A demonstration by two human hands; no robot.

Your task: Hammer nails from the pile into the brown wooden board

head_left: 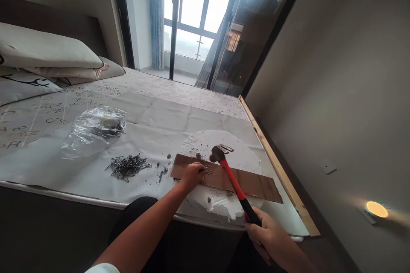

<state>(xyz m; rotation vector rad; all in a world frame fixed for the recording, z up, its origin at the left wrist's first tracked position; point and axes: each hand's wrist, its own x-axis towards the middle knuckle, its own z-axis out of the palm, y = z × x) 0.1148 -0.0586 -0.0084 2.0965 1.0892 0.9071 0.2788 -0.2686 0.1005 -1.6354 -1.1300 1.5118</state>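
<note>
My right hand [267, 232] grips the black end of a claw hammer [235, 185] with a red and black handle. The hammer's metal head hangs over a brown board [256, 185], just right of my left hand [192, 175]. That left hand rests on the board with its fingertips pinched together; what is between them, if anything, is too small to make out. Grey crumbs are scattered by the fingers. Under the board lies a rough-edged white round slab [218, 137]. A loose pile of nails [128, 165] sits left of my left hand.
A clear plastic bag [91, 130] with dark contents lies behind the nails. A grey-white sheet [153, 115] covers the bed's mattress. Pillows [48, 49] are stacked at far left. A wooden strip [275, 160] runs along the right edge near the wall; glass doors stand behind.
</note>
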